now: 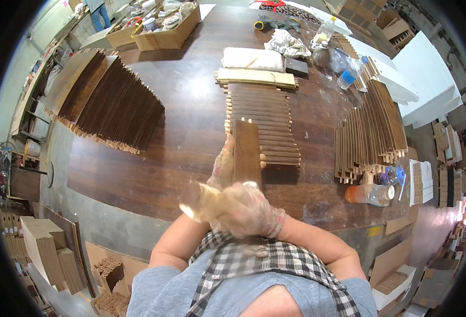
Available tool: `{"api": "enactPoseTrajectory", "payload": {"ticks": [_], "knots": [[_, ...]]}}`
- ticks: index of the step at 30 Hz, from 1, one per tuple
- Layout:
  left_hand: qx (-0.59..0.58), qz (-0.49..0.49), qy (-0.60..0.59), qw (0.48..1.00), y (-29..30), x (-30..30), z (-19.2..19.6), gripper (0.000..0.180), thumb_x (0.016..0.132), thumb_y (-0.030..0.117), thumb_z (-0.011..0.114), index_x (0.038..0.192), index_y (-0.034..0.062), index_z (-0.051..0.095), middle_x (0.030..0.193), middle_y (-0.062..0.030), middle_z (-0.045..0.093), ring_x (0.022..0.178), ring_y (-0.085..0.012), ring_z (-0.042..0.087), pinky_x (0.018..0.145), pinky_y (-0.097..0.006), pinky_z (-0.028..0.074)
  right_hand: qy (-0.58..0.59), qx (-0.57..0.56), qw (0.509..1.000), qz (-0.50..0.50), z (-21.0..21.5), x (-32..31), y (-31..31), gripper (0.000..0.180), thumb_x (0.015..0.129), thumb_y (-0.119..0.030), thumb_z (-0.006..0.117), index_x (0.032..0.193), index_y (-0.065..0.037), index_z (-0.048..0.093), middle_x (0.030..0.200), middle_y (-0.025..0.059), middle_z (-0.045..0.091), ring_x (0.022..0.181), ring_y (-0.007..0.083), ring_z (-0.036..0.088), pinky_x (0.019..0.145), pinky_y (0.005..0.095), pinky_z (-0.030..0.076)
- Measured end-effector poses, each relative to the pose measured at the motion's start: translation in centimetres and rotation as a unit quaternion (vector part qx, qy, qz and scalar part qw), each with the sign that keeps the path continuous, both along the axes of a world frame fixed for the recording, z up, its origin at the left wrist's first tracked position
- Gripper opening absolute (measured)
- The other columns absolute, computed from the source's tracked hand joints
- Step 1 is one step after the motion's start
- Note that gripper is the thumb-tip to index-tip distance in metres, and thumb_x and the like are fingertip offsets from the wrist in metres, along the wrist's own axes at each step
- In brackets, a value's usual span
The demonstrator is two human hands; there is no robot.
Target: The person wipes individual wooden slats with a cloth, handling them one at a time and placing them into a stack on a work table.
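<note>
My left hand, in a stained thin glove, grips the left side of a brown-stained wooden board held upright in front of me. My right hand, in a similar glove, crosses the board's near end and is closed on a blurred tan wad, which looks like a cloth. Motion smears the wad and part of that hand. Beyond the board, a row of brown slats with pale peg ends lies on the table, and one round peg end shows at the board's right edge.
Tall stacks of brown slats stand at left and right. Bottles, including one of orange liquid, sit at the right. A cardboard box of supplies and white rags lie at the back. Another person stands far left.
</note>
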State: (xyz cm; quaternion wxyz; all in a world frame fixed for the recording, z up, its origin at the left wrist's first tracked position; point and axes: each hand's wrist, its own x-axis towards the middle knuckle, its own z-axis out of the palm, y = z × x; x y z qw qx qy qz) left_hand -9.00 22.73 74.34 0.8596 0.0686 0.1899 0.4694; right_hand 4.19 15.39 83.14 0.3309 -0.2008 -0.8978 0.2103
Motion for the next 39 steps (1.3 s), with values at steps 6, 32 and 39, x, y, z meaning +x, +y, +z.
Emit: {"api": "enactPoseTrajectory", "payload": {"ticks": [6,32,39], "knots": [[0.014,0.041,-0.012,0.999,-1.9,-0.4,3.8,0.064,0.103,0.059,0.037,0.141,0.0091,0.049,0.126,-0.0152,0.061,0.112,-0.0300,0.064,0.088,-0.045,0.060,0.340,-0.139,0.910,-0.190,1.7,1.6,4.4,0.051,0.098,-0.042,0.057,0.133,-0.004,0.056,0.148,0.0193,0.043,0.111,0.0248,0.066,0.076,0.0300,0.065],[0.357,0.312,0.742,0.475,-5.5,-14.3,18.6,0.076,0.078,0.006,0.077,0.148,0.0167,0.049,0.140,-0.0090,0.051,0.130,-0.0240,0.051,0.109,-0.042,0.048,0.425,-0.372,0.822,-0.075,-3.1,4.2,2.0,0.075,0.097,-0.009,0.061,0.159,-0.016,0.020,0.126,0.0097,0.053,0.094,0.0191,0.063,0.067,0.0337,0.058],[0.261,0.178,0.945,0.090,-0.5,-25.2,23.9,0.061,0.083,0.018,0.078,0.140,0.0190,0.058,0.142,-0.0129,0.053,0.125,-0.0373,0.054,0.104,-0.047,0.046,0.380,-0.388,0.826,-0.152,-3.8,5.8,1.3,0.074,0.096,-0.014,0.065,0.157,-0.006,0.024,0.124,0.0077,0.053,0.102,0.0157,0.063,0.082,0.0276,0.056]]}}
